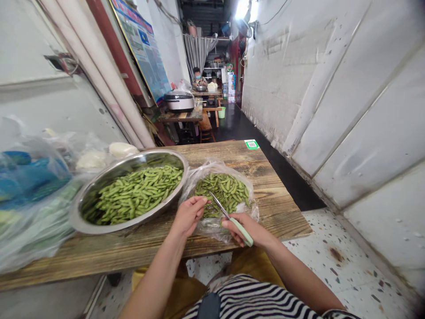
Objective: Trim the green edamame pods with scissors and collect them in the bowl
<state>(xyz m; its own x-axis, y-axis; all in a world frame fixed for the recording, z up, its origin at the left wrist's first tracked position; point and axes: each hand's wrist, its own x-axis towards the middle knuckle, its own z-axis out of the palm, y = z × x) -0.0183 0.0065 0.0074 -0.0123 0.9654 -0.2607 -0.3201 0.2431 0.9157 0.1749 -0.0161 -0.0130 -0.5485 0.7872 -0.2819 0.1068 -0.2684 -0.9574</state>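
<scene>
My right hand (245,228) grips a pair of scissors (245,234) with pale green handles, its metal blades pointing up and left. Close to the blade tips, my left hand (191,215) is closed in a pinch on what looks like a green soybean pod, mostly hidden by the fingers. Beneath both hands lies an opened clear plastic bag (249,181) holding a heap of soybean pods (229,188). Just left of it stands a wide steel basin (78,219), with many more green pods (139,192) inside.
The wooden table (279,204) carries filled plastic bags (36,186) at the left and a green code sticker (251,145) at its far edge. Farther back, a rice cooker (179,101) sits on another table, and a person (199,79) is at the far end. White walls flank the passage.
</scene>
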